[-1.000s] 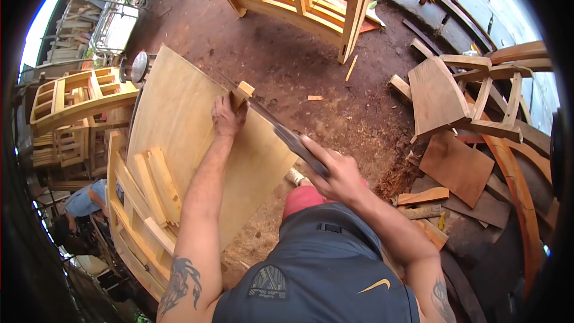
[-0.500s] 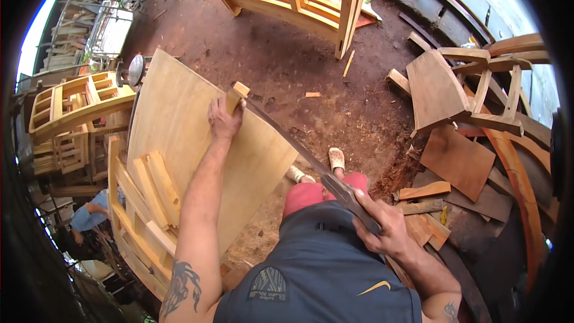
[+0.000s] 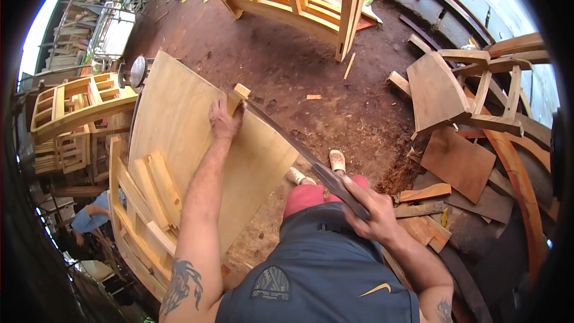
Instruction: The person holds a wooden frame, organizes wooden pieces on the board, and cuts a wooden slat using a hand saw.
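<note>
A long hand saw (image 3: 299, 151) runs diagonally past the edge of a pale plywood board (image 3: 173, 101). Wrapped round its dark handle, at the lower right, is my right hand (image 3: 371, 212). The saw's far end meets a small yellow wood block (image 3: 239, 94) at the board's edge. My left hand (image 3: 225, 119) grips this block and rests against the board. The exact contact between blade and block is too small to tell.
Cut wood strips (image 3: 156, 188) lie on the board's left side. A yellow wooden frame (image 3: 293, 0) stands ahead. Chair parts (image 3: 436, 93) and scrap boards (image 3: 457, 164) are piled at the right. A person (image 3: 89, 218) is at the lower left.
Over the last second my right hand has drawn the saw back toward the lower right, then moved slightly forward again. My left hand has stayed on the block.
</note>
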Action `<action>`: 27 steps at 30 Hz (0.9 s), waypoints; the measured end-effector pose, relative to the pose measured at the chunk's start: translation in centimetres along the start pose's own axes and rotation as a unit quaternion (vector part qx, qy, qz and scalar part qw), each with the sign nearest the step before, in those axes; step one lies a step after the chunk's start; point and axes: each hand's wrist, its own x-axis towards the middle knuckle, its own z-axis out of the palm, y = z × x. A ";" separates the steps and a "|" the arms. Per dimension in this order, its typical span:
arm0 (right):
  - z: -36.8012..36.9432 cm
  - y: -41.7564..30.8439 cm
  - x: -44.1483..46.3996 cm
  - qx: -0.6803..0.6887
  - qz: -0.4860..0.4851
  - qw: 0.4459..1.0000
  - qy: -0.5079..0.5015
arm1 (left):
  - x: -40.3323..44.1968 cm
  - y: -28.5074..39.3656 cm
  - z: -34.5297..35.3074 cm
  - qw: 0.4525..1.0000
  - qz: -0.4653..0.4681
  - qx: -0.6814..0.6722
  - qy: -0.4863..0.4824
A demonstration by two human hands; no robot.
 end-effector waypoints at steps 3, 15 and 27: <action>-2.7 -2.1 -2.4 0.007 0.018 1.000 -0.013 | 0.2 0.4 0.0 1.000 0.003 -0.001 0.003; 6.8 0.2 9.2 0.017 -0.019 1.000 0.008 | 0.0 -0.6 0.9 0.999 0.027 -0.010 0.014; 9.7 0.7 13.3 -0.003 -0.032 0.999 0.023 | 0.0 -0.6 0.5 1.000 0.029 -0.007 0.010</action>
